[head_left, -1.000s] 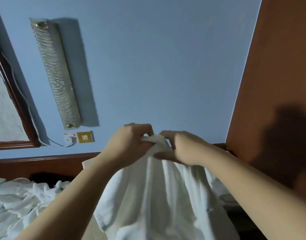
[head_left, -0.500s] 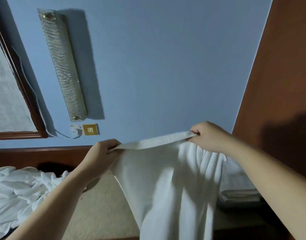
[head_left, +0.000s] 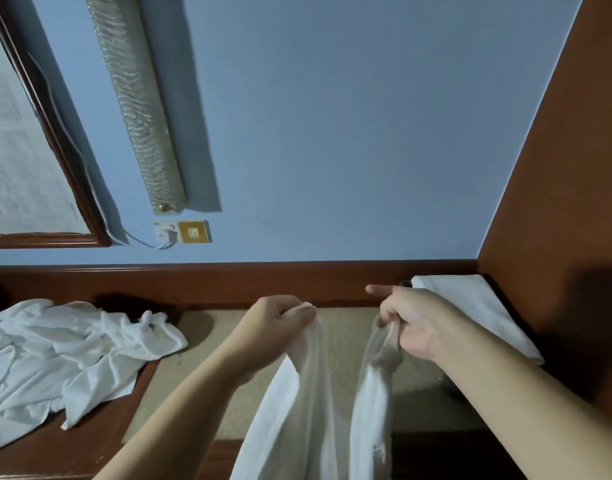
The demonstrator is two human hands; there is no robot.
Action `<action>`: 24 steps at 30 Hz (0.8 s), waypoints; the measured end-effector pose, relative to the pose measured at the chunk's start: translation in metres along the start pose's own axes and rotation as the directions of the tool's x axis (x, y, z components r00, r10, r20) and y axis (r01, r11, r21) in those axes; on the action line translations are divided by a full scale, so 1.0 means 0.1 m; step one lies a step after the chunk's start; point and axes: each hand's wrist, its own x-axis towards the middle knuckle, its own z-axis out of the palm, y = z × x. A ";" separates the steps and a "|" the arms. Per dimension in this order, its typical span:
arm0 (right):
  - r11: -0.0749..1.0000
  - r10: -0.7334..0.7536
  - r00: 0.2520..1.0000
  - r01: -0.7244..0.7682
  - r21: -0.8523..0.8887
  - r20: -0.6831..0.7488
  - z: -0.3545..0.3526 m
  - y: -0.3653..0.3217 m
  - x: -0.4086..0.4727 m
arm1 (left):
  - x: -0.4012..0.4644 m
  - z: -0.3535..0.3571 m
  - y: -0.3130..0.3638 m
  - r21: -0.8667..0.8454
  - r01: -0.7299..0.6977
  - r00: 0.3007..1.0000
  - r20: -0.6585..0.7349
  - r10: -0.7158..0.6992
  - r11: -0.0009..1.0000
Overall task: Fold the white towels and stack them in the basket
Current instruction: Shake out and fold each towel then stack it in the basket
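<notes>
both hands, left (head_left: 280, 317) & right (head_left: 406, 323), pinch the towel (head_left: 308, 410) by its top edge, a bit apart; long axis hangs down twd 6 o'clock. folded stack (head_left: 471, 306) at 2 o'clock, nearer right.

We are looking at two bare forearms coming up from the bottom edge, and we are seeing no sleeve, cuff or glove on either one as far as the view reaches. Our left hand (head_left: 277, 318) and right hand (head_left: 410, 322) are showing no ring, and the wrists are carrying no watch or band. The nails are looking short and unpainted, though the dim light is making that hard to judge.
</notes>
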 end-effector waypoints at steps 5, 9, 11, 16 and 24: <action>0.964 -0.030 0.977 0.084 0.254 -0.211 0.07 -0.16 0.04 | -0.15 0.36 -0.16 -0.158 -0.109 0.994 0.012 0.112 0.981; 0.935 -0.018 0.966 0.108 0.338 -0.259 0.26 -0.08 -0.02 | -0.25 0.57 -0.10 -0.442 -0.124 0.987 -0.144 0.066 0.888; 0.940 0.000 0.945 0.111 0.322 -0.326 0.35 -0.03 -0.06 | -0.26 0.67 -0.12 -0.532 -0.103 0.984 -0.176 0.010 0.840; 0.966 0.079 0.939 0.011 0.257 -0.335 0.40 -0.09 -0.05 | -0.26 0.72 -0.20 -0.581 -0.142 0.973 -0.229 0.007 0.802; 0.987 0.118 0.945 -0.078 0.138 -0.304 0.41 -0.12 -0.05 | -0.21 0.65 -0.22 -0.409 -0.206 0.968 -0.219 0.123 0.889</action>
